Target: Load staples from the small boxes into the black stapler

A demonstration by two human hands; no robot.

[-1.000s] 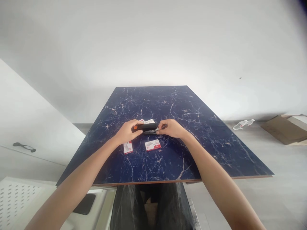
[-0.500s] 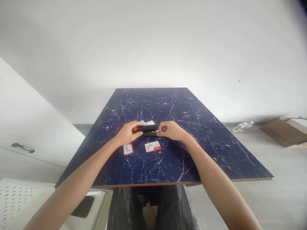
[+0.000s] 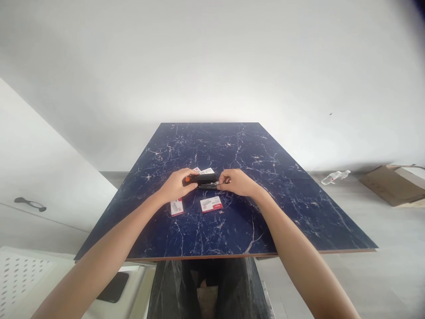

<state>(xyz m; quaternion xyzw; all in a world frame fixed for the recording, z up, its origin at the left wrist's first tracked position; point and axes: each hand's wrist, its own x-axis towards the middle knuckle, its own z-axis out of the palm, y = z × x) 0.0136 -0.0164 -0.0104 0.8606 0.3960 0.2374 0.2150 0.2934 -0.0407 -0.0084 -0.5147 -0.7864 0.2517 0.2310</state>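
Note:
A black stapler (image 3: 205, 178) with an orange detail at its left end lies across the middle of the dark blue marbled table (image 3: 212, 146). Its top is raised a little, and a metal strip shows inside. My left hand (image 3: 179, 185) is closed round the left end. At the right end my right hand (image 3: 236, 181) is closed in a pinch; its fingertips meet the metal part, but what exactly they grip is too small to tell. Close by lie a white and red staple box (image 3: 211, 204), a second box (image 3: 177, 207) partly under my left wrist, and white packs (image 3: 207, 171) behind the stapler.
The table's front edge (image 3: 202, 257) runs close to my legs (image 3: 175, 288). To the right on the floor are a cardboard box (image 3: 385, 186) and clear plastic bottles (image 3: 332, 177). A white cabinet (image 3: 49, 168) stands left, and a white wall (image 3: 212, 62) rises behind the table.
Both hands keep nearly the same hold on the stapler. The view has shifted very slightly; the boxes stay where they were.

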